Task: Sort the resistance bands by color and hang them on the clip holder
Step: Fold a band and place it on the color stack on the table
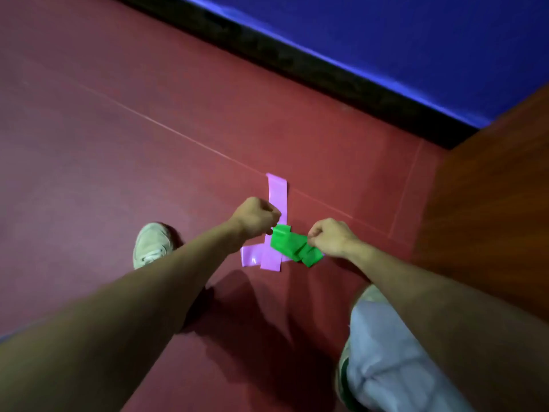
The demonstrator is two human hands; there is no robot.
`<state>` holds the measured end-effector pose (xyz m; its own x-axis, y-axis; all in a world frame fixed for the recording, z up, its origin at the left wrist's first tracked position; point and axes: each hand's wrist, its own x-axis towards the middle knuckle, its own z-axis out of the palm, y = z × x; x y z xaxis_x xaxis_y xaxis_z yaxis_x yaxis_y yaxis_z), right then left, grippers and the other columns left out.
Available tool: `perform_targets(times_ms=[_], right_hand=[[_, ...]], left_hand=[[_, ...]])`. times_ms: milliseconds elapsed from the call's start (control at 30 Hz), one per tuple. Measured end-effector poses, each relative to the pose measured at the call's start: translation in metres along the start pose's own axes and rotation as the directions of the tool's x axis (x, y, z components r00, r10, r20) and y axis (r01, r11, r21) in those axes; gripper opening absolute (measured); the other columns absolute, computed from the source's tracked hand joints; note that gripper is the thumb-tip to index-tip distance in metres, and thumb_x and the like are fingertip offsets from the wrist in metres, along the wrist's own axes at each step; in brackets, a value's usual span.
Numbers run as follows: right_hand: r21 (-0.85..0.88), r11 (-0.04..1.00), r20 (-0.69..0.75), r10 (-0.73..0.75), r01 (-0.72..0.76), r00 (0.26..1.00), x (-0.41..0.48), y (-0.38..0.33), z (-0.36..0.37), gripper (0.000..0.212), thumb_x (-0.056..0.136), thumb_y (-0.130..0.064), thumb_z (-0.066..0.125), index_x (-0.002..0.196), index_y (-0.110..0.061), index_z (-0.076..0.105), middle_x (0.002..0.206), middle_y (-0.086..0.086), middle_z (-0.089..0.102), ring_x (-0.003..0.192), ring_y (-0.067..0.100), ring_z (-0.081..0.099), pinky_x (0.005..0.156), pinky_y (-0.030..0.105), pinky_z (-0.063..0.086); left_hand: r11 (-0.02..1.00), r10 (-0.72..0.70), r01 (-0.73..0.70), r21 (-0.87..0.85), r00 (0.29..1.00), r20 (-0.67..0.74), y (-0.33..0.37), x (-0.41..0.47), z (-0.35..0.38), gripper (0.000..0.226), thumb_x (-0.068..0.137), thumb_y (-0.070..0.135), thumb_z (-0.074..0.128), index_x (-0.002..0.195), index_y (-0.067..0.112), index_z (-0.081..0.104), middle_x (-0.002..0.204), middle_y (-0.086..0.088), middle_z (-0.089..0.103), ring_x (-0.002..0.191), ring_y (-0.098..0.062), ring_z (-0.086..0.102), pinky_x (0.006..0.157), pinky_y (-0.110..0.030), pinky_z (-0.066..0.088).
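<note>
A: Where is the green resistance band point(292, 246) now?

B: It is between the two hands, low over the red floor point(148, 114). It looks crumpled and folded, not flat.

A: How does the left hand point(257, 217) hold it?

B: The fingers are curled, and the fingertips pinch the upper left end of the green band.

A: And the right hand point(331, 237)?

B: It is also curled into a loose fist and grips the right part of the same band. The two hands are near each other, with only the band between them.

A: What lies under it?

B: A long pink resistance band point(277, 188) lies flat on the floor and points away from the person. A second pink band point(251, 257) lies across its near end. The green band covers a part of both.

A: Anything else around?

B: A pale sneaker point(151, 243) stands on the floor on the left. A light trouser leg point(386, 352) is at the lower right. A brown wooden panel point(490, 203) is on the right side, and a blue wall point(416, 40) with a black strip point(297, 63) at its foot is behind.
</note>
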<state>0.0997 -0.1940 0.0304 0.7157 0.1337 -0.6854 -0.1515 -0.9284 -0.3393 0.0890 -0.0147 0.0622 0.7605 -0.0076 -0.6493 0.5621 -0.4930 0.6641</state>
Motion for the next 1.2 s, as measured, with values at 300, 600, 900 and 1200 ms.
perform_targets(times_ms=[300,600,900,1200], right_hand=[[0.041,0.999,-0.086,0.015,-0.011,0.996,0.084,0.022,0.092,0.042,0.086,-0.015,0.062,0.127,-0.014,0.055,0.128,0.014,0.052,0.118,0.033,0.053,0.099,0.037,0.041],[-0.23,0.971,-0.159,0.024,-0.06,0.987,0.068,0.022,0.094,0.018,0.092,-0.029,0.055,0.102,-0.021,0.068,0.11,0.009,0.068,0.114,0.03,0.057,0.103,0.039,0.025],[-0.136,0.968,-0.079,-0.224,0.212,0.971,-0.014,-0.019,-0.022,0.014,0.086,-0.02,0.067,0.099,-0.022,0.071,0.084,-0.002,0.063,0.094,0.019,0.058,0.093,0.032,0.039],[0.038,0.87,-0.287,-0.461,0.491,0.839,-0.146,-0.06,-0.112,0.009,0.086,-0.009,0.066,0.092,-0.013,0.069,0.082,-0.001,0.064,0.078,0.012,0.056,0.072,0.026,0.042]], left_hand=[[0.976,-0.217,0.217,0.024,0.976,-0.007,-0.094,0.075,0.044,0.02,0.086,0.009,0.052,0.094,-0.001,0.068,0.101,-0.026,0.067,0.096,-0.04,0.065,0.087,-0.046,0.053],[0.97,-0.209,0.204,-0.134,0.978,-0.026,-0.089,0.061,0.046,0.026,0.085,0.002,0.047,0.071,0.018,0.061,0.078,-0.013,0.063,0.065,-0.026,0.059,0.069,-0.03,0.044],[0.999,0.036,-0.036,0.032,0.999,0.016,0.009,-0.015,-0.005,0.018,0.087,0.001,0.046,0.086,0.012,0.061,0.076,-0.006,0.06,0.069,-0.023,0.06,0.055,-0.024,0.042],[0.982,0.158,-0.166,-0.093,0.983,-0.093,0.073,-0.13,-0.037,0.039,0.089,-0.004,0.045,0.126,0.002,0.054,0.098,-0.011,0.061,0.083,-0.023,0.054,0.066,-0.028,0.043]])
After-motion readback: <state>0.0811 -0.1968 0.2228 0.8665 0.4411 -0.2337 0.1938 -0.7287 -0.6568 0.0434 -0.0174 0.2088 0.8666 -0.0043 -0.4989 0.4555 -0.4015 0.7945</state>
